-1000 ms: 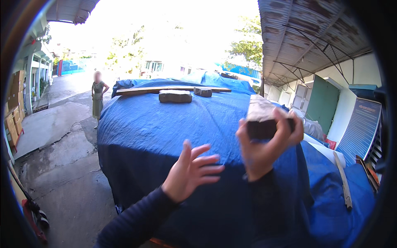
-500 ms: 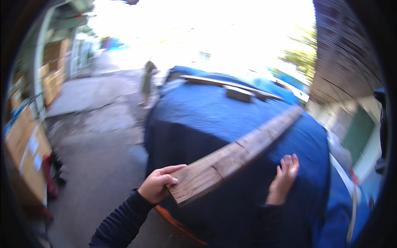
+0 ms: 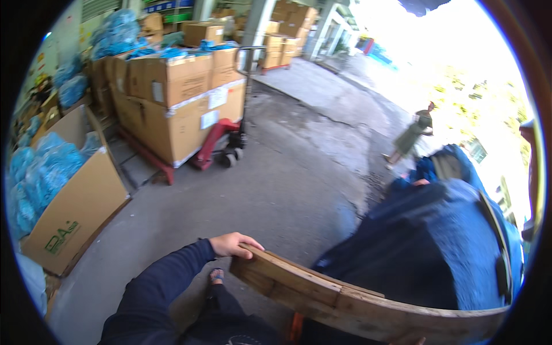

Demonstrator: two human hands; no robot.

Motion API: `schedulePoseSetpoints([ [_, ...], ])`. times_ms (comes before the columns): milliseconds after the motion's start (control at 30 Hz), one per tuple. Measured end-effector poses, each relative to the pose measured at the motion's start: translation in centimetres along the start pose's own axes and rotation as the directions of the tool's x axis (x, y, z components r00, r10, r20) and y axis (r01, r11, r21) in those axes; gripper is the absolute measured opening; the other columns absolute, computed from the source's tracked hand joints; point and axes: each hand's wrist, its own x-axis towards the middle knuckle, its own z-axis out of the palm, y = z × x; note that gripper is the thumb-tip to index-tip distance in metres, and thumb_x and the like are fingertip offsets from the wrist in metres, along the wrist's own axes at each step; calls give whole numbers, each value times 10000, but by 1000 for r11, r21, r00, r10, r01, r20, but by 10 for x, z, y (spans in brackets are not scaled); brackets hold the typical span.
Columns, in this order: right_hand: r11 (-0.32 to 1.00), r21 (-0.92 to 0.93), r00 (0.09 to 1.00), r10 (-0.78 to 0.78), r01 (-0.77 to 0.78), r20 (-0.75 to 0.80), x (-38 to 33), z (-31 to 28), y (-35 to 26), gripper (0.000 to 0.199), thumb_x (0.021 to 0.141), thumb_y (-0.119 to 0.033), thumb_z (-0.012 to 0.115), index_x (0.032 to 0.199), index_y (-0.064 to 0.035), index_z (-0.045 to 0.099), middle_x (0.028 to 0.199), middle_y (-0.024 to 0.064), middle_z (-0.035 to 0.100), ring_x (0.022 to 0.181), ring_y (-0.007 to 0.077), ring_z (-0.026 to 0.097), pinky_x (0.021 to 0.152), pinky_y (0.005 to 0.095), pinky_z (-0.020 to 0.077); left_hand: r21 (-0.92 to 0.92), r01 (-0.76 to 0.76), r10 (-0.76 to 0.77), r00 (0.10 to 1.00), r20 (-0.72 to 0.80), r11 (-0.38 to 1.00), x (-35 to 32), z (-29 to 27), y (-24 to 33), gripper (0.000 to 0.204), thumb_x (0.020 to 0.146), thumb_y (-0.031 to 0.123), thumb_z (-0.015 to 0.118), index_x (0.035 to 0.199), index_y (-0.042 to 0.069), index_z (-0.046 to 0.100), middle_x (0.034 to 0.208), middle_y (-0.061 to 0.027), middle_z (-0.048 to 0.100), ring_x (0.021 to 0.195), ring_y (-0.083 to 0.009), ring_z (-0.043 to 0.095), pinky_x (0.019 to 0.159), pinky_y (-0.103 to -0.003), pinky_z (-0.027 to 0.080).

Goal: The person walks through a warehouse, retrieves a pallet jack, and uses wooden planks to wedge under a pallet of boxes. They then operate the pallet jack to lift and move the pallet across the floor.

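Observation:
My left hand (image 3: pixel 233 245) is closed around the near left end of a long wooden plank (image 3: pixel 374 313), thumb and fingers over its top edge. The plank runs along the lower part of the view to the right, its broad side facing me. At the bottom edge, fingertips of my right hand (image 3: pixel 421 341) show against the plank's lower side; the rest of that hand is out of view. Beyond the plank's right part stands a bulky heap under a dark blue tarp (image 3: pixel 397 241), and the plank overlaps its lower edge.
Large cardboard boxes (image 3: pixel 190 86) stand on a red pallet jack (image 3: pixel 213 144) at the back left. An open carton (image 3: pixel 86 213) of blue plastic bags is at the left. A person (image 3: pixel 414 132) stands on the concrete ground (image 3: pixel 276 190) beyond the tarp. Another board (image 3: pixel 497 241) leans along the tarp.
My view has swung left, bringing the boxes in. The plank has turned more crosswise and onto its edge, still in my left hand. My right hand, open before, now has fingertips on it.

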Motion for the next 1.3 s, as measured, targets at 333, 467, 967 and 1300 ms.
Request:
schedulePoseSetpoints([
  [333, 680, -271, 683, -458, 682, 570, 90, 381, 155, 426, 956, -177, 619, 1320, 25, 531, 1191, 145, 612, 1056, 236, 602, 906, 362, 482, 168, 129, -26, 860, -509, 977, 104, -166, -51, 719, 862, 427, 750, 1426, 74, 476, 1331, -163, 566, 1118, -262, 629, 891, -369, 540],
  [467, 880, -248, 755, -169, 405, 634, 144, 502, 271, 286, 836, -49, 690, 1103, 13, 609, 1028, 94, 654, 892, 163, 593, 781, 318, 486, 182, -115, 206, 741, -639, 977, 147, -264, 9, 668, 894, 403, 722, 1417, 68, 476, 1336, -155, 558, 1066, -242, 653, 855, -345, 553],
  [967, 828, -13, -292, 213, 560, 932, 313, 802, 679, 538, 795, -364, 805, 1147, 5, 633, 894, 175, 696, 821, 272, 718, 742, 368, 573, 38, -558, 291, 372, -882, 829, 442, -521, 128, 1260, 650, 613, 834, 1571, 142, 115, 1540, -234, 314, 1349, -359, 439, 1094, -499, 364],
  [1300, 863, 54, 67, -101, 503, 993, 445, 997, 852, 511, 778, -375, 789, 1112, -37, 601, 806, 140, 642, 697, 344, 649, 602, 436, 518, 250, -710, 398, 46, -916, 659, 722, -708, 101, 1088, 801, 613, 712, 1552, 68, 143, 1509, -194, 346, 1354, -357, 399, 1094, -512, 353],
])
